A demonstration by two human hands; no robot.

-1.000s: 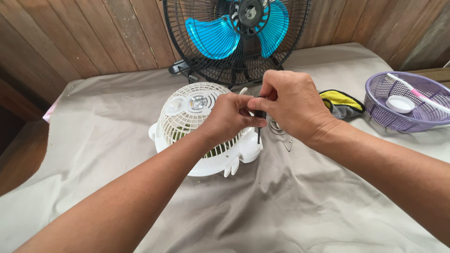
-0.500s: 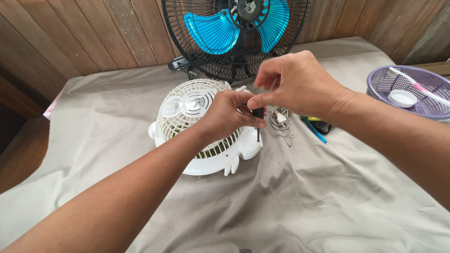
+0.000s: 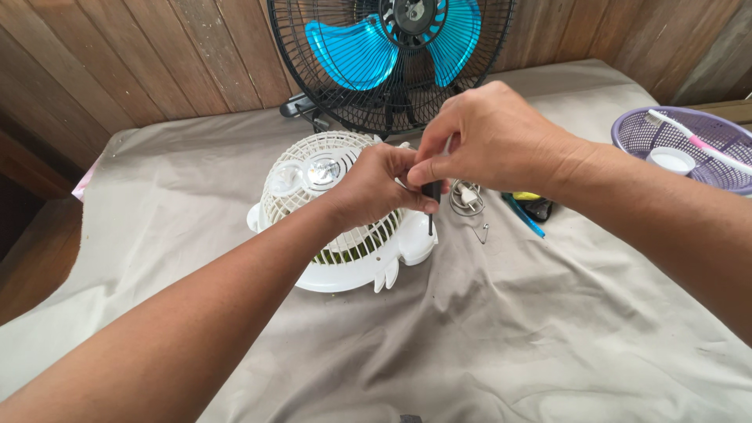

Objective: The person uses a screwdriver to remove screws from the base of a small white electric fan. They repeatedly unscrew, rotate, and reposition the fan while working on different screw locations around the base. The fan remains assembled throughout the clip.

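Right hand [image 3: 489,141] has dropped back onto the screwdriver [image 3: 430,205] since half a second ago.
Both hands' grips pinch its black handle; left hand [image 3: 376,188] rests on the white fan [image 3: 337,211], centre frame on the desk [image 3: 548,329]. Shaft stands upright, tip down at the fan's right rim.

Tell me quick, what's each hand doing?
Left hand: closed on the small white fan.
Right hand: closed, pinching the screwdriver upright at the fan's rim.
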